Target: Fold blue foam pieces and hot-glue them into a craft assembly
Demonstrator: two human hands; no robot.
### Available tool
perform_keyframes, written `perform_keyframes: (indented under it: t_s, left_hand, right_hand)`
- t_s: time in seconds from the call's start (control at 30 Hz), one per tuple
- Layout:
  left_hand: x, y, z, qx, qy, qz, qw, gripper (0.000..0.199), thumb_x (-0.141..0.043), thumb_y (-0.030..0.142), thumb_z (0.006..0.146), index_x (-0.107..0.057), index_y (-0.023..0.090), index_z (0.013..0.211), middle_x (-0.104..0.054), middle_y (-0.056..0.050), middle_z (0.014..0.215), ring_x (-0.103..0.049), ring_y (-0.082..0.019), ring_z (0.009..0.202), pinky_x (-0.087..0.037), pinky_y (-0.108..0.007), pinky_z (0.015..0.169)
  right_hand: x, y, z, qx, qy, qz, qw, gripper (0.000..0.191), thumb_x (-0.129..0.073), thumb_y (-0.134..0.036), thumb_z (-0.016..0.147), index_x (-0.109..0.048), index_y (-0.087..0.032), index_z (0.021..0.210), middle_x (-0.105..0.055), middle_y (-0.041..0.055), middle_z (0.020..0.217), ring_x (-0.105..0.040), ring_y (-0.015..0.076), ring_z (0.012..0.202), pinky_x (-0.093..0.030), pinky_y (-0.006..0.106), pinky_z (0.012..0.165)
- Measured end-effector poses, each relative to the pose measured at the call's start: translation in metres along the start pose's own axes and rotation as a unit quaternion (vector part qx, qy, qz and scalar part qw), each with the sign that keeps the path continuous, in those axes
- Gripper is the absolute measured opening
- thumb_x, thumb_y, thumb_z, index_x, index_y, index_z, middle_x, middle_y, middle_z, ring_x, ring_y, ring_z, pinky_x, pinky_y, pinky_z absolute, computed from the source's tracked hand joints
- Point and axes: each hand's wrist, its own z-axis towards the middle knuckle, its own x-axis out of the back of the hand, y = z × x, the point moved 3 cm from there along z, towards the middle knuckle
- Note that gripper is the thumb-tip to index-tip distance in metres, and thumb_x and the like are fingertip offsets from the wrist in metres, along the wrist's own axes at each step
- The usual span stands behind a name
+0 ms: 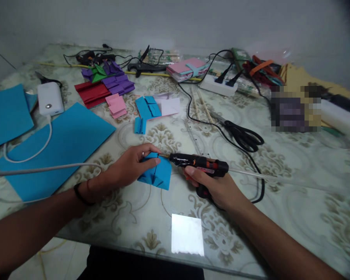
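Note:
A black glue gun [200,164] lies in the grip of my right hand [208,182], fingers wrapped around its handle. A clear glue stick [251,174] juts from its back end. The nozzle points left and meets the top edge of a folded blue paper piece [160,177]. My left hand [135,165] pinches that piece at its upper left, thumb on top. Whether glue is coming out is too small to see. Beyond the hands sit a small folded blue piece [140,125] and a larger blue folded piece [148,107] beside white paper [169,106].
Black scissors [242,135] and wooden sticks [202,104] lie right of the gun's black cord [189,105]. A power strip [218,84] stands behind. At left are blue sheets [61,144] and a white power bank [50,98]. Purple [118,83], red [92,94] and pink folds [116,105] sit farther back.

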Motion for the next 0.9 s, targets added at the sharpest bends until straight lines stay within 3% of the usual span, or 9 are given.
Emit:
perform_keyframes:
  t_s: [0.3,0.7,0.9]
  left_hand:
    - [-0.0001,0.0023,-0.0004,0.004,-0.008,-0.001,1.0,0.025,-0.066,0.037,0.089,-0.068,0.016,0.102,-0.043,0.006,0.067,-0.037,-0.01,0.059,-0.028,-0.02,0.05]
    - [-0.0001,-0.0064,0.0,-0.006,0.0,-0.002,1.0,0.022,-0.068,0.038,0.09,-0.067,0.019,0.098,-0.043,0.005,0.069,-0.04,-0.01,0.061,-0.029,-0.02,0.051]
    - [0.0004,-0.0044,0.0012,0.004,0.005,-0.006,1.0,0.03,-0.069,0.041,0.088,-0.069,0.018,0.108,-0.053,0.004,0.072,-0.044,-0.011,0.062,-0.034,-0.021,0.052]
  right_hand:
    - [0.0,0.0023,0.0017,0.003,-0.005,-0.017,1.0,0.06,-0.073,-0.08,0.076,-0.063,-0.021,0.077,-0.056,-0.0009,0.064,-0.048,0.013,0.055,-0.035,0.026,0.046]
    - [-0.0034,-0.0059,0.0015,0.021,0.002,-0.03,0.999,0.045,-0.08,-0.064,0.08,-0.066,-0.021,0.079,-0.057,-0.0026,0.058,-0.045,0.0112,0.049,-0.033,0.025,0.043]
    - [-0.0007,0.0031,0.003,0.021,-0.004,-0.027,0.999,0.051,-0.078,-0.067,0.08,-0.066,-0.019,0.068,-0.061,0.001,0.06,-0.05,0.0131,0.053,-0.036,0.027,0.046]
